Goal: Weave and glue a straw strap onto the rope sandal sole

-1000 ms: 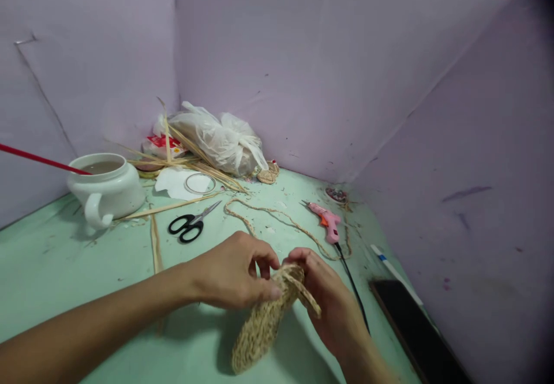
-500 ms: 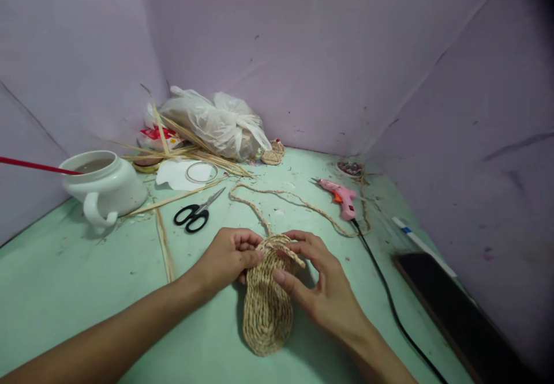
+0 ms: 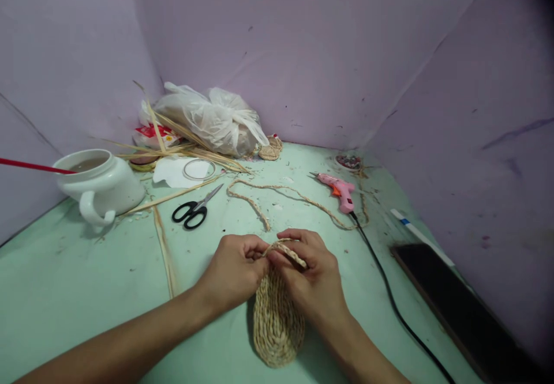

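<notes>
On a pale green tabletop (image 3: 86, 292), at the left of the frame: a white rounded ceramic pot (image 3: 110, 185) with a side handle, holding cloudy liquid, a thin red stick (image 3: 34, 166) slanting out over its rim. Upper left: a red-and-white packet (image 3: 151, 135) beside a knotted white plastic bag (image 3: 212, 116), with dry straw strips (image 3: 208, 156) in front. Below those, white paper (image 3: 168, 173) under part of a thin round ring (image 3: 184, 170), then black-handled metal scissors (image 3: 195, 210), blades pointing up and right.

At the lower centre, left hand (image 3: 236, 271) with fingers curled, thumb and forefinger pinching the upper end of a tan, oblong, braided-straw piece (image 3: 279, 320). Right hand (image 3: 318, 274) bent around the same end from the other side, thumb pressing on it, a short braided tip (image 3: 298, 258) showing between.

Just beyond, a loose tan braided cord (image 3: 252, 201), winding rightward toward a pink glue gun (image 3: 341, 191) with an orange trigger and black cable (image 3: 377, 258). Lower right: a flat, dark, rectangular object (image 3: 454, 309) beside a white strip with a blue band (image 3: 422, 237).
</notes>
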Demonstrator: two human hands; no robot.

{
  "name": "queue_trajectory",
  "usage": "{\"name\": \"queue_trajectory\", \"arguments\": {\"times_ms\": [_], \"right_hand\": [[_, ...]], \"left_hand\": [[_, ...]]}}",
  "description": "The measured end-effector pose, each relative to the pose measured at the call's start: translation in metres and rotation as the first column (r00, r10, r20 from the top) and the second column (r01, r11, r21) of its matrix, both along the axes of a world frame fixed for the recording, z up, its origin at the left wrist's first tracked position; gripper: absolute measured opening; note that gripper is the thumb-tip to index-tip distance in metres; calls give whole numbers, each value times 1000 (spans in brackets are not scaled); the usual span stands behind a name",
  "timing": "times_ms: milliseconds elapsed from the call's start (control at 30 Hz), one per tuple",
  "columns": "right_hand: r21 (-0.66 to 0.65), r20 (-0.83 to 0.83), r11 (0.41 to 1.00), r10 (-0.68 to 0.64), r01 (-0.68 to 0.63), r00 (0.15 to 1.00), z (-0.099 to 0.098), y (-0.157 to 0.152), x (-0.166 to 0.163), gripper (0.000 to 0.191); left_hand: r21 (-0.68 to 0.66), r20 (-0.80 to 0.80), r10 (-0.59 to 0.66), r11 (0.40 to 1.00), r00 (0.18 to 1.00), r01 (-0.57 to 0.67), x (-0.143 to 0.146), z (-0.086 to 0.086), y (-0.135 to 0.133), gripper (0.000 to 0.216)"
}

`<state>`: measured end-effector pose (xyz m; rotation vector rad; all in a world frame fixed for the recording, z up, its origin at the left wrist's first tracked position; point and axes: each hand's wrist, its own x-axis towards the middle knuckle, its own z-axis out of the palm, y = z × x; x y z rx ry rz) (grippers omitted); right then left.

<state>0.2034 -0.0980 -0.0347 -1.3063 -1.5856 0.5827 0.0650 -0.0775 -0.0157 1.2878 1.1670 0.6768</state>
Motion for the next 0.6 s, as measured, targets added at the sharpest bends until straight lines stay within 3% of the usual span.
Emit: {"name": "queue_trajectory", "arguments": {"times_ms": [133,233,333,400,467,533,600], "right_hand": [[-209,-120,976,30,-55,992,4,1,3,7],[-360,-263,929,-12,-86,965,8,4,9,26],[-418,-328,900,-19,-127,945,7,7,11,38],[-437,-367,885,-12,-161,930,4,7,10,40],[-445,-407,875,-11,-188,913,2,6,8,38],[-456,-440,868,-28,-196,898,0,6,5,37],[-464,-480,861,-47,-208,876,0,6,3,37]], "left_hand": [[-94,44,36,995,998,-32,-1,-4,4,12],[-155,83,96,984,992,-82,-4,-8,11,15],[-179,79,96,981,992,-81,-8,-11,17,18],[-59,-24,64,996,998,-66,-10,-9,18,24],[203,-190,104,977,976,-64,-12,-6,18,31],[463,-294,175,886,940,-20,-12,-4,17,30],[560,-306,171,828,937,32,-11,-4,18,16]]}}
